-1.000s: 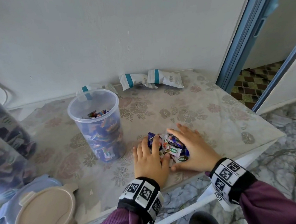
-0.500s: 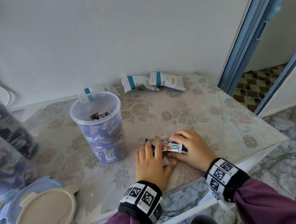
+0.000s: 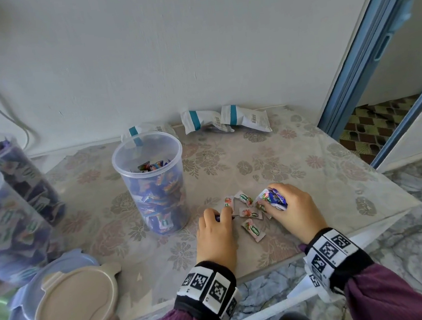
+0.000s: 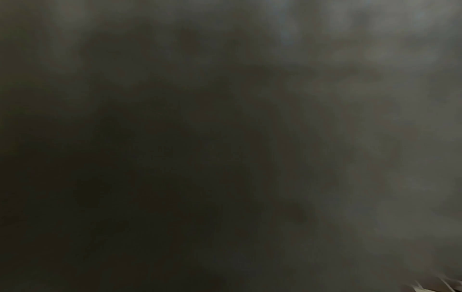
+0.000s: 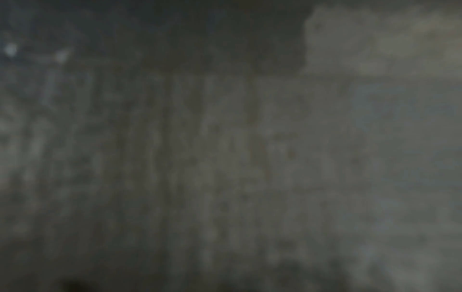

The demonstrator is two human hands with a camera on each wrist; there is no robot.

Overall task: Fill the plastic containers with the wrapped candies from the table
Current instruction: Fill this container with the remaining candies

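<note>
Nearest, the right hand (image 3: 292, 210) clutches a bunch of wrapped candies (image 3: 273, 198); the left hand (image 3: 216, 231) pinches one, a few loose candies (image 3: 248, 212) lying between them on the bench (image 3: 337, 185) near its front edge. Beyond, the open plastic container (image 3: 152, 181) looks roughly three-quarters full, with clear bench around it. At far left, two filled containers (image 3: 5, 220) suggest the task is nearly done.

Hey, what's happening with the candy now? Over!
Right hand grips a candy bunch. Left hand pinches one. Loose candies between them. Open container unobstructed.
</note>
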